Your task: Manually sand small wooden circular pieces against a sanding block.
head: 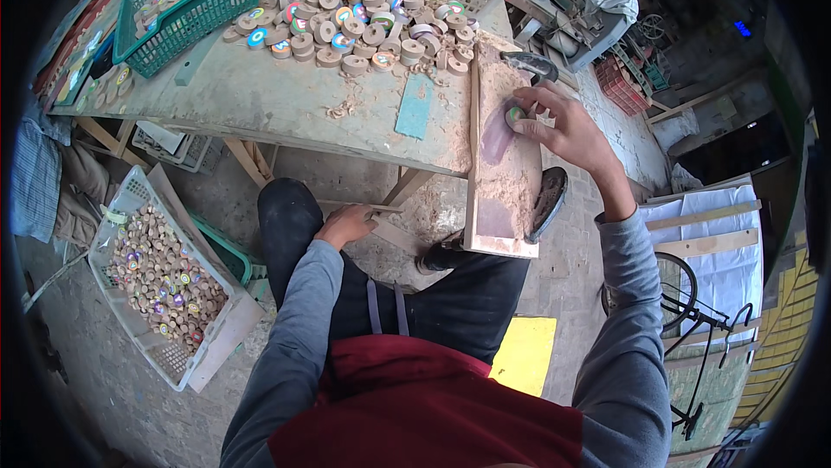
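My right hand (559, 122) pinches a small wooden disc (515, 115) with a green face between thumb and fingers. It is over the purplish worn patch of a sanding board (496, 208), which has wooden side strips and is coated with sawdust. The board juts past the table's right front edge toward my lap. My left hand (347, 224) lies by my left knee, fingers pointing inward; whether anything is under the fingers is hidden. A large heap of wooden discs (373, 33), some with coloured letter faces, covers the back of the table.
A green plastic basket (188, 20) stands on the worktable (285, 104), left of a teal strip (414, 106). Black clamps (548, 202) flank the board. On the floor at left, a white crate (117, 260) holds many discs. Another person's sleeve (32, 176) shows at far left.
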The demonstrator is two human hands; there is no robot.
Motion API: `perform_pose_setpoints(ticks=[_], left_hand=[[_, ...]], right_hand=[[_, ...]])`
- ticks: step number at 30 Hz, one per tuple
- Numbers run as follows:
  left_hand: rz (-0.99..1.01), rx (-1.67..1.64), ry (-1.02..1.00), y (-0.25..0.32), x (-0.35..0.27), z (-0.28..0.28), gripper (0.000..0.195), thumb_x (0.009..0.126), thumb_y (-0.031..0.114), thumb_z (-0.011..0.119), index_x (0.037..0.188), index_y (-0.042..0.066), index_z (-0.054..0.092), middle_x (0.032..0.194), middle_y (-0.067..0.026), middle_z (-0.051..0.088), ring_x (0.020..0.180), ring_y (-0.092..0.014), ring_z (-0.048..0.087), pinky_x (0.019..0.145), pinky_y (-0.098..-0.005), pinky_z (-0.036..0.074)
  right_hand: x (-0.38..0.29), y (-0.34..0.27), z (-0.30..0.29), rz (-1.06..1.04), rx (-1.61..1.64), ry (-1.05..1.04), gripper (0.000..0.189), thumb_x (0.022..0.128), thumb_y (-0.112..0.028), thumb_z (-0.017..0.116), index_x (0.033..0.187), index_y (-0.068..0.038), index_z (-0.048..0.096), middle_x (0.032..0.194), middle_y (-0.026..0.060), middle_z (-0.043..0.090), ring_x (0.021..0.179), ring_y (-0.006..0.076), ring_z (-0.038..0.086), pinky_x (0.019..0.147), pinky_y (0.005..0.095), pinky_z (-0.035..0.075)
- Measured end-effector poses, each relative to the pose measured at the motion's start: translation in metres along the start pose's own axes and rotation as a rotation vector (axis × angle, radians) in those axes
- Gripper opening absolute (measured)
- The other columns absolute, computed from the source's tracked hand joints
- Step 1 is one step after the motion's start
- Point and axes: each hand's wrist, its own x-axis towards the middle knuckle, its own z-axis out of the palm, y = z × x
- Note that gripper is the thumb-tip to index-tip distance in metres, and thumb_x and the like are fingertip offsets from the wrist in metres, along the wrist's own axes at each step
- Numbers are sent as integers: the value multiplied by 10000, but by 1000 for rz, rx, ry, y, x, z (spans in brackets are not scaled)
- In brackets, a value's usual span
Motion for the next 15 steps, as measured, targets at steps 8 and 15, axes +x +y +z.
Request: perform_pose_setpoints(ticks=[8,15], left_hand=[[-9,7,-1,2,-4,-2,569,882,376,652,1360,72,604,1396,-179,594,1303,-359,542,1077,-440,439],[-84,-11,-83,16,-10,-16,584,896,371,646,1396,76,581,1435,-192,560,1335,-360,516,1107,-426,412]], right_hand=[[-7,-1,13,-77,-209,100,301,901,-264,707,1085,-28,738,932,137,635,919,302,642,802,416,524],[-9,-23,10,-305,-426,44,189,879,-220,692,982,-67,732,931,111,646,890,288,636,796,379,540]])
